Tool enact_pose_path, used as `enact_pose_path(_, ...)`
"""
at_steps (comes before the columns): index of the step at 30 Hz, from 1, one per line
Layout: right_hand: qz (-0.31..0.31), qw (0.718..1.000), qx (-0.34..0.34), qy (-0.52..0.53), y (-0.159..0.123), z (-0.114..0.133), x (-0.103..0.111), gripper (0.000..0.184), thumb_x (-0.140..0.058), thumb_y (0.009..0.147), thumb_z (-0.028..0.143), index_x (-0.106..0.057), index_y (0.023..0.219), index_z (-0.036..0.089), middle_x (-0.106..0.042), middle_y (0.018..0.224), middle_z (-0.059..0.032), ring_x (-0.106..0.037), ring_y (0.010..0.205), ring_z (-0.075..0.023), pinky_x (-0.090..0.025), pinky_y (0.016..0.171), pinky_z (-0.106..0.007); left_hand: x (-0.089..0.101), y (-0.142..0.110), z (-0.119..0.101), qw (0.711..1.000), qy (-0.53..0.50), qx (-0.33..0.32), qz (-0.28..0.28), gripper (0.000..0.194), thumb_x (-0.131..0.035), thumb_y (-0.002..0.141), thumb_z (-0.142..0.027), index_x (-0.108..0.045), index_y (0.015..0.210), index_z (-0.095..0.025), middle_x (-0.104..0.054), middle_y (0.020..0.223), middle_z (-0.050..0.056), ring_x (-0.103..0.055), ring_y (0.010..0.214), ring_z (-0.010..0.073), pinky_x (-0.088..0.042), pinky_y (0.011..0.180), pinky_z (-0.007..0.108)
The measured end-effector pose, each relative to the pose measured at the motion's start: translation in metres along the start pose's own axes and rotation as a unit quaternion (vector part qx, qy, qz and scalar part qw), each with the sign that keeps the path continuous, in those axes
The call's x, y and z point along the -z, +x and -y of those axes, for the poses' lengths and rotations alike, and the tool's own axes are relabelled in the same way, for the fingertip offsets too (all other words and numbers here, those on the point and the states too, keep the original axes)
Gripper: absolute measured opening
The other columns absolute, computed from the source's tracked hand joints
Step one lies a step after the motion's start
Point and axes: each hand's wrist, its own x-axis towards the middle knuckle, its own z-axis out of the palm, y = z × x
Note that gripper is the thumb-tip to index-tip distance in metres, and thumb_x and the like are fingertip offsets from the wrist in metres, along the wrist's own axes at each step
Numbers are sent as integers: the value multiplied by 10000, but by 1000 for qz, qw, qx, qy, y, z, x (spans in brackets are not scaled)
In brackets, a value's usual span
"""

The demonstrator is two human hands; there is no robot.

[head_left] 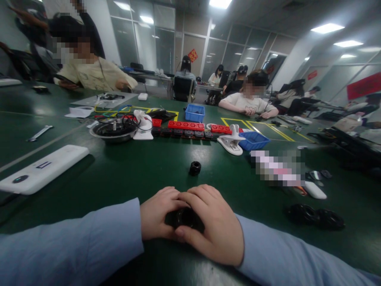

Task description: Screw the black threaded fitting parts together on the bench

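My left hand [159,214] and my right hand [212,222] meet over the green table, fingers curled around a black round part with a hole in its middle [187,217]. Much of that part is hidden under the fingers and thumbs. Just beyond the hands, a small black ribbed ring-shaped piece [195,168] sits on the table, touched by neither hand. Two larger black ring-shaped pieces [306,214] lie side by side to the right of my right forearm.
A white power bank-like slab [47,167] and a wrench [40,134] lie left. Farther back are a metal bowl [113,133], red-topped power strips [186,126], a white clip [232,143] and blue bins [195,113]. Co-workers sit across the table [125,167].
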Motion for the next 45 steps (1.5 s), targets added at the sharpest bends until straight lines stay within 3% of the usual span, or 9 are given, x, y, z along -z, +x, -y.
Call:
enact_pose_path(4,60,993,-85,-61,6,16,7,420,-660,759,483,-622,994,137,-617,915,-74,-537,848,-224,-440,750,-380,0,-1,3,1000,0,-6,8,605,-517,750,-706,-593,1110,-225,-589,1061,73,-532,991,279,-380,954,471)
enact_pose_path(8,86,981,-104,-137,8,23,3,359,-712,723,454,-643,865,131,-619,817,-67,-536,772,-220,-439,681,-360,-3,-2,5,1000,-14,-5,-13,593,-517,736,-720,-611,986,-191,-599,991,71,-542,947,264,-374,951,465)
enact_pose_path(15,82,980,-38,-179,4,22,-4,204,-717,740,285,-644,819,113,-608,763,-70,-520,723,-204,-438,651,-339,-1,-1,2,1000,-10,-10,-13,475,-602,734,-627,-600,900,-182,-600,977,54,-545,953,247,-371,938,431)
enact_pose_path(22,140,981,-30,-130,4,20,1,184,-655,788,240,-647,908,101,-629,884,-91,-522,787,-216,-464,686,-355,-4,-1,5,1000,-5,-8,-23,397,-690,701,-517,-597,900,-186,-595,976,39,-543,949,240,-366,930,423)
enact_pose_path(32,199,978,25,-56,7,15,17,279,-566,823,137,-623,1094,102,-646,1065,-106,-563,965,-224,-468,870,-379,-3,-1,3,1000,-6,3,-11,481,-697,684,-590,-626,940,-189,-586,950,28,-540,925,230,-347,928,424)
enact_pose_path(38,219,973,68,-6,7,5,21,311,-514,845,87,-620,1125,171,-620,1226,-79,-543,1154,-201,-263,1107,-471,-3,-1,5,1000,-2,-3,-4,491,-662,693,-635,-636,924,-203,-581,963,36,-533,926,235,-353,921,425)
enact_pose_path(45,263,958,112,29,11,-5,26,336,-479,858,58,-618,1143,170,-591,1286,-63,-475,1264,-172,-49,1167,-466,-3,0,5,1000,-22,13,-10,543,-701,643,-636,-603,920,-179,-581,930,37,-528,909,229,-368,908,413)
